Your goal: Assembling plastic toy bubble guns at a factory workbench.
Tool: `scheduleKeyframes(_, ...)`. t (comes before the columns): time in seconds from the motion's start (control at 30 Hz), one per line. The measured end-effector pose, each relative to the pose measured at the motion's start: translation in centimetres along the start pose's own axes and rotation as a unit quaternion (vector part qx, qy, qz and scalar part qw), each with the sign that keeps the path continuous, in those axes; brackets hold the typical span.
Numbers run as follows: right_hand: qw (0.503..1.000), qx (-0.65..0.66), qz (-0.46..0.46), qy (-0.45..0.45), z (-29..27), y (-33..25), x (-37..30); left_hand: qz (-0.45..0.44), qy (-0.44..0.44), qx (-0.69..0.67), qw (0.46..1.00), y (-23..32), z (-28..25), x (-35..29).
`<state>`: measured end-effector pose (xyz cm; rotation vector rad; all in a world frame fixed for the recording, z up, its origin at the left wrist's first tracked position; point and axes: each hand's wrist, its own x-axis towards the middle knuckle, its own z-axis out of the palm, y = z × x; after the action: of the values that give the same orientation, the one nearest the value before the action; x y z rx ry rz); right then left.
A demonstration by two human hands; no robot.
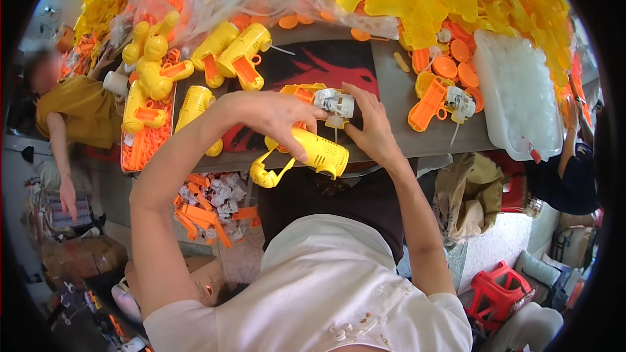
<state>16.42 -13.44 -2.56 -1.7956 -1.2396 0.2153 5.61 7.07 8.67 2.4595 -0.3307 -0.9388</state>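
Observation:
My left hand (282,116) is closed on a yellow plastic toy-gun shell (319,153), tilted above the table's near edge. A curved yellow strip (266,173) hangs from its left end. Just beyond lies another yellow shell half with an orange part, partly hidden by my left hand. Set in it is a clear and white mechanism (334,103). My right hand (372,120) curls around the mechanism's right side, thumb and fingers against it. To the right, a similar open half with an orange grip (430,104) and clear mechanism rests on the table.
Assembled yellow toy guns (244,52) stand at the left, beside a box of orange parts (151,150). Yellow shells (417,0) pile up at the back. A white tub (515,91) holds translucent pieces. A red stool (499,293) is at the lower right. A person (78,114) sits at the left.

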Motion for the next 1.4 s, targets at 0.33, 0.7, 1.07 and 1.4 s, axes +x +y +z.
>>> scheduleKeyframes(0.33, 1.0, 0.007, 0.012, 0.014, -0.2, -0.2, -0.2, -0.011, 0.282, -0.077, 0.956, -0.3, 0.4, -4.6)
scheduleKeyframes(0.7, 0.998, 0.033, 0.04, 0.023, 0.2, -0.4, -0.1, 0.026, 0.327, 0.153, 0.932, -1.1, 1.4, 1.6)
scheduleKeyframes(1.07, 0.998, 0.036, 0.022, 0.035, 0.1, 0.0, -0.1, -0.032, 0.238, 0.096, 0.966, 0.4, -0.1, 3.1)
scheduleKeyframes(1.4, 0.997, 0.054, 0.038, 0.047, 0.3, -0.1, 0.1, -0.003, 0.204, 0.17, 0.964, -0.2, 0.6, 3.9)
